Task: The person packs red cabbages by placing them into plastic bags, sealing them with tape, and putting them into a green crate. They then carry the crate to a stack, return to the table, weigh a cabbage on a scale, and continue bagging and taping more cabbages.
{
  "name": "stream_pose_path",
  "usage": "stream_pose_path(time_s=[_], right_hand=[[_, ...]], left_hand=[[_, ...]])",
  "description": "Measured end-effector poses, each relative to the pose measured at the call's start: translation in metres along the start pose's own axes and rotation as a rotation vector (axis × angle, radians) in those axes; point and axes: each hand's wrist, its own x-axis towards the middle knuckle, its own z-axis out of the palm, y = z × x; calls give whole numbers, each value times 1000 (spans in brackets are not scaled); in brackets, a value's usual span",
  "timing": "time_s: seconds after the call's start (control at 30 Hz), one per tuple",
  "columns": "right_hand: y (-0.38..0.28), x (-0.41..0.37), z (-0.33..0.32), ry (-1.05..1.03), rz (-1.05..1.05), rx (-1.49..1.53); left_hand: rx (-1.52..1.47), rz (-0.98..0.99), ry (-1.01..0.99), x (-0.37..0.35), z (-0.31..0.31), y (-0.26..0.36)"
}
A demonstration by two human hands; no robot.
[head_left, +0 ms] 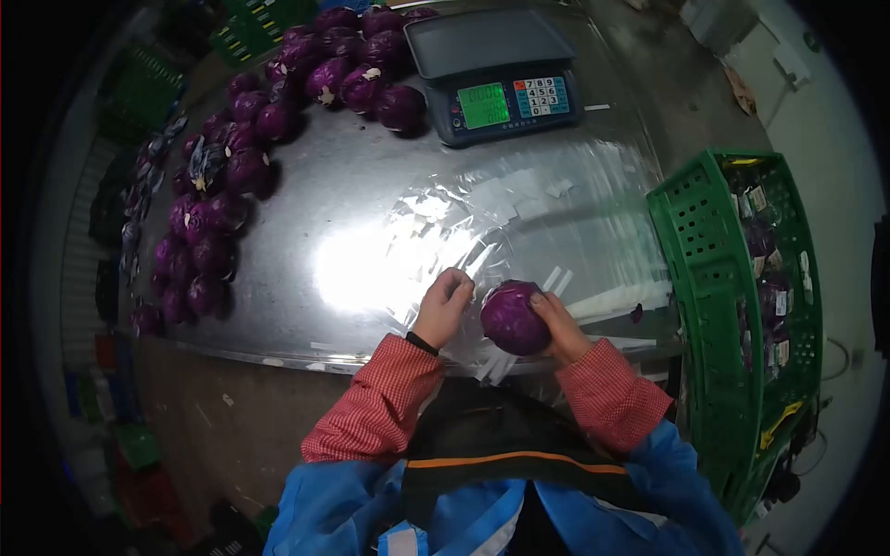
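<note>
My right hand (559, 332) is wrapped round a purple cabbage (515, 318), holding it near the front edge of the metal table. Just left of the cabbage is my left hand (443, 308), its thumb and fingers pinched together. Whatever it may hold is too small or too clear to make out. Clear plastic bags (538, 208) lie flat in a layer beneath and beyond both hands, shiny with glare. White strips show at the bags' ends, close to the cabbage.
Many purple cabbages (248, 169) are piled along the table's left and far side. A scale (501, 79) with a lit green display stands at the back of the metal table (306, 213). On the right, a green crate (695, 218) holds wrapped, labelled cabbages (774, 298).
</note>
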Motion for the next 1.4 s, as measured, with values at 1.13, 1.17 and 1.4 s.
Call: stream_pose_path(time_s=[1.13,1.17,1.4], right_hand=[[-9,-40,91,-32,-245,-841],[-2,-44,87,-22,-288,-855],[48,-60,43,90,-370,-939]], left_hand=[[260,381,146,-70,-59,95],[336,400,83,-76,-51,88],[-193,-128,816,-150,-48,12]])
